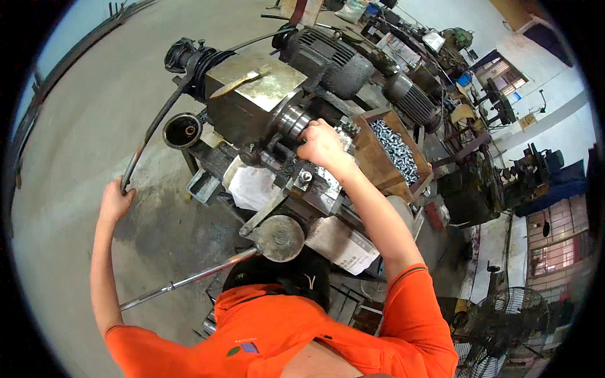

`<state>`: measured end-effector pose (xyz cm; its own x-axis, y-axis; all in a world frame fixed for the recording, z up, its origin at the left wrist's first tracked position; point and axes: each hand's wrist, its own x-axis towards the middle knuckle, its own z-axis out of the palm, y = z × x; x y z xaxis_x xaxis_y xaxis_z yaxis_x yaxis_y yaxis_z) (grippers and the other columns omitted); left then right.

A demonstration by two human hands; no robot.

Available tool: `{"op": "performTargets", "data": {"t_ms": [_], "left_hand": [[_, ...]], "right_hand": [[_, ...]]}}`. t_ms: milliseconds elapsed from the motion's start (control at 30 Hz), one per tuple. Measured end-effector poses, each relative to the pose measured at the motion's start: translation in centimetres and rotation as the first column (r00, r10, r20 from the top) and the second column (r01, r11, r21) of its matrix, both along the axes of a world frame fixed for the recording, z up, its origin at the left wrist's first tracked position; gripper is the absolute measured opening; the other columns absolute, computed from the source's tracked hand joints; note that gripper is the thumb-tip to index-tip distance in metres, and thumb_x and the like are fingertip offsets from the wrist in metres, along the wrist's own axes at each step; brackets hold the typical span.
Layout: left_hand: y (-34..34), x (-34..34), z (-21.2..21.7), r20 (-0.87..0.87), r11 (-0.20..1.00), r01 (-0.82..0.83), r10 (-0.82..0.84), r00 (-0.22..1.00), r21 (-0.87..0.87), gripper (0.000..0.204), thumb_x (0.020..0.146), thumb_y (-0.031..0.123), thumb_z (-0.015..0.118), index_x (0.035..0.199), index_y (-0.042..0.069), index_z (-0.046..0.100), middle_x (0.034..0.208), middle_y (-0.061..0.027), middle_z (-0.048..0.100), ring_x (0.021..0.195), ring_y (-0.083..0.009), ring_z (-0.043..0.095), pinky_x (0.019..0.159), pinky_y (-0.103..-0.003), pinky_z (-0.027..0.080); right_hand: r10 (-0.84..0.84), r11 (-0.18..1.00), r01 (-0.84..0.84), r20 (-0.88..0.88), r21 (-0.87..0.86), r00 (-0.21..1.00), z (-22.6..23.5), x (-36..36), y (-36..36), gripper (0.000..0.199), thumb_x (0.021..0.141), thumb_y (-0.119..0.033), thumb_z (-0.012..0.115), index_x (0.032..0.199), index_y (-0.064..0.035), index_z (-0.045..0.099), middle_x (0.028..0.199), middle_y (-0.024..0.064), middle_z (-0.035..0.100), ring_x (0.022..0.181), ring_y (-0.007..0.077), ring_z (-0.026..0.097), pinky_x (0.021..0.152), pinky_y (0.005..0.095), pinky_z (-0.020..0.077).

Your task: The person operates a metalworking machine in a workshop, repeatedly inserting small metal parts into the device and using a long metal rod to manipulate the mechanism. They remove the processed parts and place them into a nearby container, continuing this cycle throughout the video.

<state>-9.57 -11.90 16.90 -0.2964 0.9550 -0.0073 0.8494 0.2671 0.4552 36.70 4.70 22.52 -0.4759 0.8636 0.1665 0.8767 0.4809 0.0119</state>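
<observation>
2 hands (115,200), 2 electric motors (333,60), 1 wooden box (378,165) of many screws (394,151), 1 floor fan (504,321).

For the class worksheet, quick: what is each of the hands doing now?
Left hand: closed on the curved lever.
Right hand: at the machine's chuck; grip cannot be told.

A grey concrete floor (94,113) meets pale walls (567,126), with barred windows (504,75) and a standing fan (504,321).

Wooden box (378,165) of screws (394,150); floor fan (504,321)
</observation>
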Motion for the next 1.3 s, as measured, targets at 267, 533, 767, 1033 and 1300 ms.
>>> {"op": "performTargets", "data": {"t_ms": [267,533,767,1033,1300], "left_hand": [[5.6,-13.1,-1.5,-0.673,0.998,0.027,0.013,0.740,0.050,0.008,0.074,0.006,0.052,0.080,0.002,0.056,0.070,-0.0201,0.059,0.070,-0.0363,0.059,0.063,-0.045,0.047],[7.3,-12.9,-2.6,-0.558,0.978,0.007,0.114,0.822,0.210,0.016,0.077,0.008,0.056,0.092,0.003,0.057,0.076,-0.0171,0.061,0.074,-0.0346,0.061,0.068,-0.042,0.049],[9.4,2.9,-8.2,0.193,0.995,-0.063,0.048,0.980,0.073,0.046,0.072,0.020,0.068,0.113,0.001,0.054,0.103,-0.0178,0.060,0.099,-0.0282,0.058,0.081,-0.039,0.047],[11.1,11.1,-16.4,-0.406,0.826,0.423,-0.555,0.726,-0.373,0.028,0.067,0.018,0.064,0.094,0.012,0.061,0.092,-0.0118,0.063,0.089,-0.0290,0.061,0.075,-0.042,0.047],[11.3,8.9,-14.6,-0.434,0.886,0.382,-0.463,0.773,-0.265,0.027,0.076,0.021,0.061,0.102,0.015,0.059,0.091,-0.0126,0.063,0.086,-0.0311,0.061,0.070,-0.043,0.049]], "right_hand": [[0.049,0.998,-0.045,-0.102,0.046,0.994,0.2,-0.6,-0.4,0.022,0.048,-0.022,0.058,0.059,-0.0041,0.064,0.075,0.0147,0.060,0.078,0.0320,0.053,0.070,0.0373,0.0454],[0.214,0.969,-0.178,-0.222,0.171,0.951,3.1,1.0,-3.3,0.031,0.051,-0.021,0.060,0.077,-0.0042,0.067,0.091,0.0126,0.060,0.088,0.0306,0.052,0.079,0.0385,0.0439],[0.050,0.988,0.001,-0.325,0.153,0.944,7.4,10.8,-11.3,0.037,0.053,-0.010,0.062,0.090,-0.0029,0.064,0.107,0.0151,0.059,0.099,0.0323,0.052,0.086,0.0372,0.0440],[-0.551,0.833,0.543,-0.261,-0.109,0.792,3.0,25.5,-24.2,0.037,0.055,-0.012,0.061,0.090,-0.0022,0.066,0.102,0.0154,0.061,0.097,0.0327,0.055,0.086,0.0365,0.0442],[-0.925,0.377,0.912,-0.113,-0.162,0.363,-5.8,35.1,-37.1,0.046,0.061,-0.015,0.062,0.105,-0.0047,0.060,0.105,0.0151,0.061,0.098,0.0340,0.056,0.087,0.0380,0.0439]]}}
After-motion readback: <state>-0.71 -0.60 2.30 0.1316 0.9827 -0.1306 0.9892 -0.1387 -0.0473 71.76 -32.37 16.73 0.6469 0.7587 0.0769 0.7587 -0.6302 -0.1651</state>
